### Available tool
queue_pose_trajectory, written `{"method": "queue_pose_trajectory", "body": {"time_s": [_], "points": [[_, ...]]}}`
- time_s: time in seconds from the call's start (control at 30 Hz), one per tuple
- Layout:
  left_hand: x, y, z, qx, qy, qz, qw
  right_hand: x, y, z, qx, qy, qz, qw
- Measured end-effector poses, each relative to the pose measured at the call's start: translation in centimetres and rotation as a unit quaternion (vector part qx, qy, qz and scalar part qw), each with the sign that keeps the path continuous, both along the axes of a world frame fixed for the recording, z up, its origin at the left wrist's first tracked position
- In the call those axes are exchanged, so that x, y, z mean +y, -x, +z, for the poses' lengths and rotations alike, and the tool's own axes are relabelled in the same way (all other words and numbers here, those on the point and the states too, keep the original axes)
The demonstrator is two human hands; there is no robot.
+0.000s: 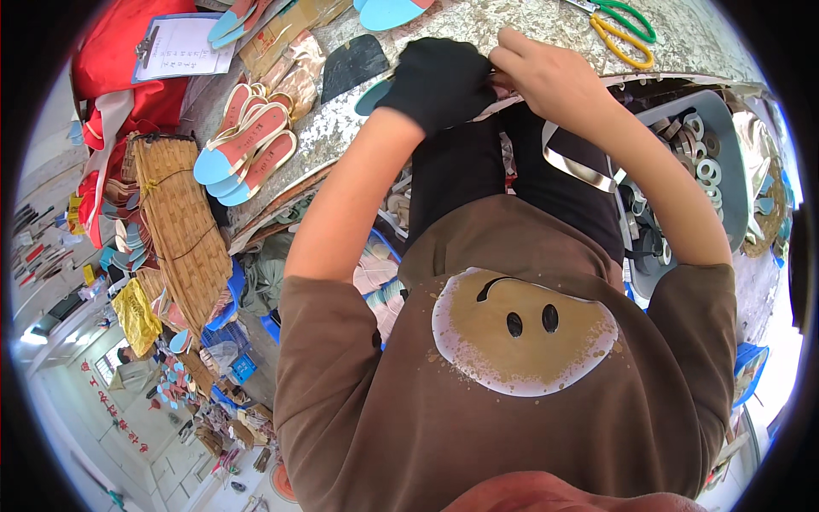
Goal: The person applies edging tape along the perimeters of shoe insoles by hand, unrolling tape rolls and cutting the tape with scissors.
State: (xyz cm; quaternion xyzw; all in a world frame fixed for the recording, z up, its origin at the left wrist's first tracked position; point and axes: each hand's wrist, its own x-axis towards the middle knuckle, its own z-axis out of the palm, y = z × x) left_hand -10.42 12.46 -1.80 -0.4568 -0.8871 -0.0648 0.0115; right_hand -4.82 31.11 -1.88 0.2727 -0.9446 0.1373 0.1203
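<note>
Two hands, gloved left hand [442, 84] and bare right hand [556, 84], meet at the bench's [704, 44] near edge, probably for steadiness. Fingers look curled, tips hidden; can't tell what's gripped. Blue insole [370, 99] lies bench-left, scissors [627, 43] bench-right, likely for reach.

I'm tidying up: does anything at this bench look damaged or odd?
The worktop looks blotchy, perhaps worn or flaking. Also mismatched: the left hand wears a black glove, while the right hand is bare.
</note>
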Motion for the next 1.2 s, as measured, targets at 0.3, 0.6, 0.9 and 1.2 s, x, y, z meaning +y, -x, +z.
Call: {"method": "queue_pose_trajectory", "body": {"time_s": [0.3, 0.6, 0.9, 1.2], "points": [[-2.9, -6.6, 5.3, -0.069, -0.007, -0.055, 0.996, 3.4, -5.3, 3.0, -0.233, 0.277, -0.053, 0.931], [-8.3, -12.3, 8.3, -0.171, -0.17, 0.111, 0.964, 1.0, -8.8, 4.3, -0.3, 0.531, -0.046, 0.791], [-7.9, -15.9, 7.7, -0.247, -0.645, 0.27, 0.671, -7.6, -9.0, 7.6, -0.08, 0.536, 0.06, 0.838], [-5.2, -14.4, 6.5, -0.246, -0.677, 0.276, 0.637, -9.7, -7.3, 8.3, -0.019, 0.347, 0.045, 0.937]]}}
